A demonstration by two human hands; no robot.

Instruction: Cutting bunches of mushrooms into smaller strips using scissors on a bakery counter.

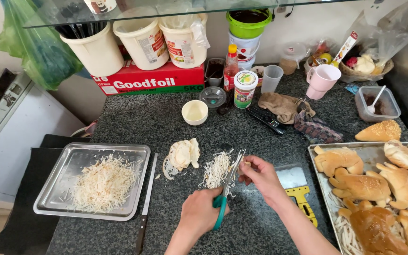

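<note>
The left hand grips the teal handles of a pair of scissors, blades angled up and away over the dark granite counter. The right hand pinches a small pale piece at the blade tips, fingers closed narrowly on it. Just left of the blades lies a small heap of pale shreds, with a flat pale piece beyond it. A knife lies along the right edge of the steel tray of shreds at the left. A yellow-handled scraper sits just right of the right hand, near the edge of the bread tray. Bare counter lies near the front edge, between the knife and the forearms.
</note>
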